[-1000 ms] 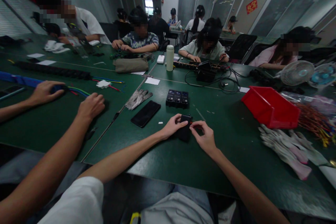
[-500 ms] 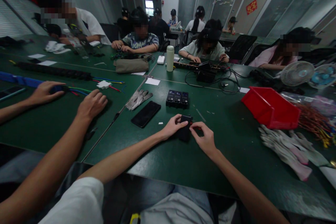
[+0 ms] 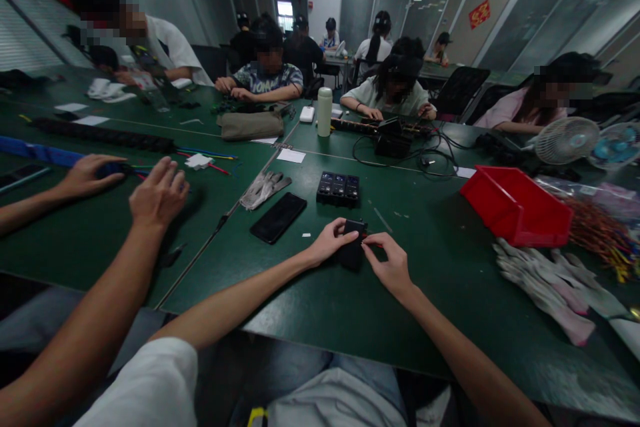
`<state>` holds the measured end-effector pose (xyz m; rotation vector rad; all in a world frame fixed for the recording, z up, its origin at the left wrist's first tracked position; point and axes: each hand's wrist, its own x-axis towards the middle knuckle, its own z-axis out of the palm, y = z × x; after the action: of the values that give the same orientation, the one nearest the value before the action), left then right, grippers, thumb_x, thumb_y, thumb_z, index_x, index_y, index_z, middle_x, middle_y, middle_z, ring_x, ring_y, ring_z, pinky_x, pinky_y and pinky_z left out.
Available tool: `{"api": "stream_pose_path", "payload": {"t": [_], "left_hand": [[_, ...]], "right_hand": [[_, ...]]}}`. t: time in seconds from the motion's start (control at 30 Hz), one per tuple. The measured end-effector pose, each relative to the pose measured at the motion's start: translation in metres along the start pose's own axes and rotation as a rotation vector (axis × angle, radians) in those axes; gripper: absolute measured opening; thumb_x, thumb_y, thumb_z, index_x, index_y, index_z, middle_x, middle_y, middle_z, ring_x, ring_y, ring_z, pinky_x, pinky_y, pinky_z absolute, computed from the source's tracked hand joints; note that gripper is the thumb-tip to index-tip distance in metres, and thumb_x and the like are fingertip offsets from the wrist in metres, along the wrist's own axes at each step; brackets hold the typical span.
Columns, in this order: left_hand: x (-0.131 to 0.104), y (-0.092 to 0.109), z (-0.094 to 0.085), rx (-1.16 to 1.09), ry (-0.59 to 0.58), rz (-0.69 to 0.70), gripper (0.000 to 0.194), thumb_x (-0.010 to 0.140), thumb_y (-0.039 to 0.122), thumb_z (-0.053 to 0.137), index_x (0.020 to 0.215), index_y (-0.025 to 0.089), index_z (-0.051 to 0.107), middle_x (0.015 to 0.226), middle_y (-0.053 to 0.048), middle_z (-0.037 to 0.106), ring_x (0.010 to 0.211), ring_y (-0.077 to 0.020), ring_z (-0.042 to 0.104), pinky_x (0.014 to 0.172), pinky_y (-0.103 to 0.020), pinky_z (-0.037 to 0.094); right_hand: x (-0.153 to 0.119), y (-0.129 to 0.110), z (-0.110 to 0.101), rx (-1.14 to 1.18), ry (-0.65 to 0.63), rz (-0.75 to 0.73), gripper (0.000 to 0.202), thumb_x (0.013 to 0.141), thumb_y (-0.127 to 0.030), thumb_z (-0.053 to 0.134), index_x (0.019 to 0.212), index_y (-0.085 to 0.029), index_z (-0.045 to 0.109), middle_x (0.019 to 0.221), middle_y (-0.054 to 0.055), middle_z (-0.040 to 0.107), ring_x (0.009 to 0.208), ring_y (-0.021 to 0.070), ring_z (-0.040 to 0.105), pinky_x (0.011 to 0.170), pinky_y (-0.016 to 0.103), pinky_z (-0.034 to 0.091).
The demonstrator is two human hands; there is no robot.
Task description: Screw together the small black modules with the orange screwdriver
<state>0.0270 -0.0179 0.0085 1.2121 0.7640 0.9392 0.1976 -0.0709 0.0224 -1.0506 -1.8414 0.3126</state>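
My left hand (image 3: 330,241) is closed around a small black box (image 3: 353,255), with the thumb lying across its upper face. At the box's right side, my right hand (image 3: 391,261) pinches what looks like a thin red wire (image 3: 381,247); the exact spot it joins the box is too small to tell. Behind the box lies a black module with three sections (image 3: 338,189). A black phone (image 3: 278,217) rests to the left of my left hand, and a grey-white glove (image 3: 264,189) lies just beyond the phone.
A red bin (image 3: 517,207) stands to the right, beside bundled wires (image 3: 600,233) and more gloves (image 3: 545,290). At left, a co-worker's hands (image 3: 159,193) are over a blue strip (image 3: 40,149) with wires. A pale green bottle (image 3: 324,112) stands farther back. Several people sit around the tables.
The co-worker's nearer hand on the left has lifted and shifted left, off the wires. My own hands and the black box have hardly moved.
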Motion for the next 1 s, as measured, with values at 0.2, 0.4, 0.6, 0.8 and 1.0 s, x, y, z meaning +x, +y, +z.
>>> {"api": "stream_pose_path", "payload": {"t": [0.2,0.4,0.6,0.8,1.0], "left_hand": [[-0.0001,-0.0002,0.0000,-0.010,-0.001,-0.007,0.044,0.070,0.042,0.069,0.100,0.015,0.054,0.093,-0.003,0.063,0.083,-0.0140,0.059,0.075,-0.025,0.045],[-0.0002,0.0004,0.0002,-0.023,-0.005,-0.007,0.043,0.071,0.041,0.069,0.100,0.014,0.054,0.091,-0.003,0.063,0.081,-0.0132,0.059,0.074,-0.024,0.044],[-0.0006,0.0005,0.0001,-0.022,-0.006,-0.003,0.042,0.071,0.041,0.068,0.100,0.014,0.053,0.091,-0.003,0.063,0.080,-0.0131,0.059,0.072,-0.023,0.044],[0.0005,-0.0008,-0.0002,-0.003,-0.005,0.002,0.044,0.070,0.042,0.069,0.100,0.014,0.053,0.093,-0.003,0.063,0.082,-0.0135,0.059,0.074,-0.023,0.044],[-0.0005,0.0009,0.0005,0.001,-0.005,0.017,0.041,0.072,0.039,0.068,0.100,0.013,0.054,0.092,-0.002,0.063,0.082,-0.0125,0.058,0.073,-0.022,0.044]], "right_hand": [[0.0012,0.0002,-0.0026,-0.007,-0.036,-0.013,0.013,0.084,-0.015,0.055,0.093,-0.023,0.060,0.089,0.005,0.063,0.086,0.0205,0.061,0.077,0.039,0.052],[0.0023,0.0011,-0.0033,0.000,-0.052,-0.029,0.015,0.084,-0.016,0.056,0.095,-0.023,0.063,0.091,0.006,0.065,0.088,0.0213,0.062,0.080,0.041,0.052],[0.0010,0.0029,-0.0023,-0.018,-0.056,-0.015,0.012,0.085,-0.016,0.056,0.093,-0.022,0.063,0.089,0.006,0.064,0.086,0.0204,0.061,0.078,0.038,0.052],[0.0003,0.0069,-0.0014,-0.074,-0.077,-0.047,0.009,0.086,-0.017,0.054,0.091,-0.019,0.062,0.087,0.007,0.064,0.084,0.0201,0.060,0.078,0.038,0.050],[-0.0002,0.0094,-0.0017,-0.125,-0.093,-0.088,0.011,0.086,-0.017,0.054,0.093,-0.019,0.061,0.088,0.007,0.064,0.084,0.0204,0.060,0.077,0.038,0.051]]}}
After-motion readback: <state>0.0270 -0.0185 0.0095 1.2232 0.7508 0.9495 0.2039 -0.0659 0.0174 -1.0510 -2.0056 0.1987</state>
